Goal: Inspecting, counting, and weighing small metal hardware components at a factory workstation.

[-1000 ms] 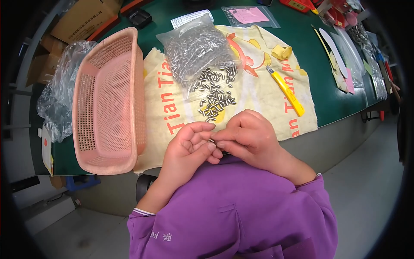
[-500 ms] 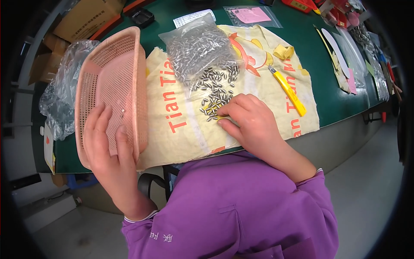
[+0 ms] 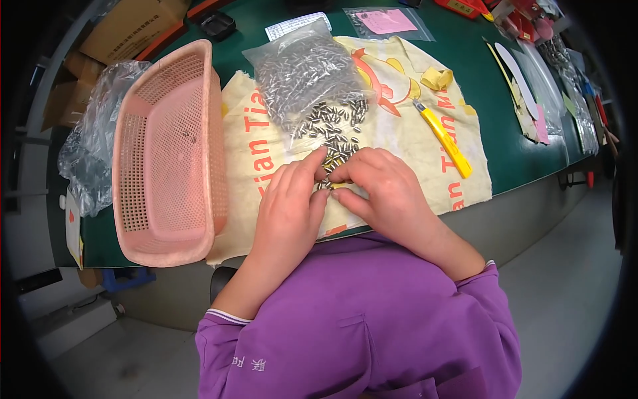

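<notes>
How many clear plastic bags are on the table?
3, perhaps more hidden. One bag of metal pins lies open on the cloth, one crumpled bag sits left of the pink basket, and a small flat bag lies at the far edge.

Pink basket (image 3: 169, 156) w/ fine mesh holes. Cream cloth (image 3: 405, 126), red-orange print. Silver metal bits (image 3: 332, 130) (shiny, some in clear bag (image 3: 302, 73)). Yellow knife (image 3: 444, 138). Green table (image 3: 465, 53). Purple sleeves (image 3: 372, 319).

Small shiny metal parts (image 3: 335, 133) lie on matt woven cloth (image 3: 405, 126) beside a glossy clear plastic bag (image 3: 299, 73) – the pink perforated basket (image 3: 169, 153) is smooth plastic.
</notes>
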{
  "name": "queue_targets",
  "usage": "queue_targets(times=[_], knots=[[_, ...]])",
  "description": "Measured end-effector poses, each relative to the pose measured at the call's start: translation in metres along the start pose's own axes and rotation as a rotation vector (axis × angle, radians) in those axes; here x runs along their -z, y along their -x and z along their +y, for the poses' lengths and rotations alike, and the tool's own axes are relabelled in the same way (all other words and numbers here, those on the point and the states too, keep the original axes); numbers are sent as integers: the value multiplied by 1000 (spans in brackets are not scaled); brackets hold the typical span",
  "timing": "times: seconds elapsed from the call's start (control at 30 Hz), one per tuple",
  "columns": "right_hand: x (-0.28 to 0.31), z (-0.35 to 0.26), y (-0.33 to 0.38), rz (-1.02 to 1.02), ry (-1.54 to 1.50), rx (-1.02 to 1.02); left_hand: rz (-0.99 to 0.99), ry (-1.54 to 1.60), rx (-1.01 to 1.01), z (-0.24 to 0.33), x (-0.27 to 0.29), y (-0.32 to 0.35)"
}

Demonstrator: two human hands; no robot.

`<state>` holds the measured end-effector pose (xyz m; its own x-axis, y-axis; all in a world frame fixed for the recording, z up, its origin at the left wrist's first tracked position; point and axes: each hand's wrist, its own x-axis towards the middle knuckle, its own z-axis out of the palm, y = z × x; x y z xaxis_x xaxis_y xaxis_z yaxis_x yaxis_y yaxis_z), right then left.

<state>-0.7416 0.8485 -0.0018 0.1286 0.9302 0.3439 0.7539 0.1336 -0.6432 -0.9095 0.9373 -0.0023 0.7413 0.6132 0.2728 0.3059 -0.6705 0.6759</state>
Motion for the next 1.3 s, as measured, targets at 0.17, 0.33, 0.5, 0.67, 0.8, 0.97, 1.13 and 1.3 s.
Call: queue_targets(times=[0.17,0.33,0.5,0.67,0.8,0.97,1.13,1.3], knots=[[2,4,4,-53,-43,58,-69,100,52,0,5,11],[3,3,10,-31,-54,14,-57,88,60,3,9,14],[4,-2,8,-52,-42,-3,-62,69,18,3,6,9],[-1,-2,6,-31,7,49,-83,74,37,1,8,10],[-2,-1,5,-10,14,54,-83,114,54,0,9,12],[-4,-1,6,-16,17,49,-16,122,48,-2,7,14],[-3,-1,7,-14,-8,49,-50,78,53,-1,8,13],[-5,0,8,11,-12,62,-8,129,69,-1,7,16]])
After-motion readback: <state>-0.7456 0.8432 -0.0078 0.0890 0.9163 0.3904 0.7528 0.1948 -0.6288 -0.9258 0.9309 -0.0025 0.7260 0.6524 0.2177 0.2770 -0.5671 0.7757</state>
